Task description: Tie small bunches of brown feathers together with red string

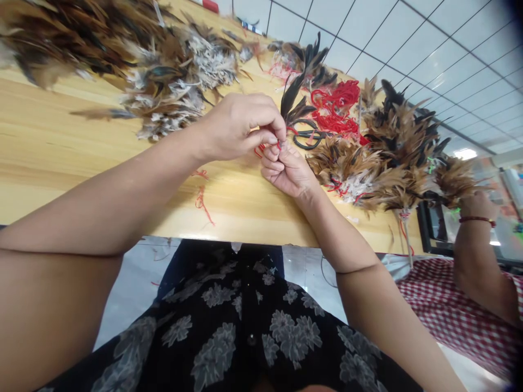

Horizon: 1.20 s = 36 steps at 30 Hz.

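My left hand point(247, 128) and my right hand point(292, 169) meet above the table, thumbs and fingers pinched close together. A bit of red string point(280, 145) shows between the fingertips of both hands, and a loop of it hangs below my left fingers. Dark glossy feathers point(291, 98) rise just beyond the fingertips; their lower ends are hidden, so I cannot tell whether they are held. Right behind my right hand lie scissors with black handles point(308, 140). A tangled heap of red string point(337, 106) is just past them.
Brown feather bundles point(81, 38) with pale bases cover the back left of the wooden table point(61, 136). More feathers point(392, 147) pile up at the right, beside a feather duster's stick point(406, 239). Red string scraps point(202, 198) lie near the front edge. A co-worker's arm point(476, 245) reaches in at right.
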Each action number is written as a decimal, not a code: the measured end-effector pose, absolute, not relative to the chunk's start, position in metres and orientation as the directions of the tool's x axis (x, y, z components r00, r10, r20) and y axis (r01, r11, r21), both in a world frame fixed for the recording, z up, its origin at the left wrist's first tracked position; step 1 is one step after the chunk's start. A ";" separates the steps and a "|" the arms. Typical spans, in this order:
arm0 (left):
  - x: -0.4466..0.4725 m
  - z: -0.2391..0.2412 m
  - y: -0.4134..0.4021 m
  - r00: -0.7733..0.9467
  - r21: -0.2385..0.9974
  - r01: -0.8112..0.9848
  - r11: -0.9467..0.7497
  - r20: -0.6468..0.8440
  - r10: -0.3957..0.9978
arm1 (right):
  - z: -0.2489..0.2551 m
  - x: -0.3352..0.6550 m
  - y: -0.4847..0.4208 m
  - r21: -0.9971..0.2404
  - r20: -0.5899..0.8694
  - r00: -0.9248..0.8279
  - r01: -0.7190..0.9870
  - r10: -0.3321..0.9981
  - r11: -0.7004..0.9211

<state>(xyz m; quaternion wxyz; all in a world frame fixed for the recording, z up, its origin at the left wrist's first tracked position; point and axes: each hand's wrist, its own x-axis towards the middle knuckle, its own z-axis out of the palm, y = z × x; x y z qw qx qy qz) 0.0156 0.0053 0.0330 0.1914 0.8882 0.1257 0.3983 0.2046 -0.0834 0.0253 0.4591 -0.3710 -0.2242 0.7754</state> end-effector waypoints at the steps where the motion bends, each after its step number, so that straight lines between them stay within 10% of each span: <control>1: 0.015 0.034 0.007 0.662 0.423 0.066 -0.904 0.659 0.357 | 0.025 0.205 -0.083 -0.685 -0.376 -0.314 -0.540 0.872 -0.489; 36: 0.047 0.011 -0.020 0.356 0.748 0.032 -0.662 0.611 0.707 | 0.045 0.201 -0.085 -0.520 -0.478 -0.293 -0.666 0.828 -0.536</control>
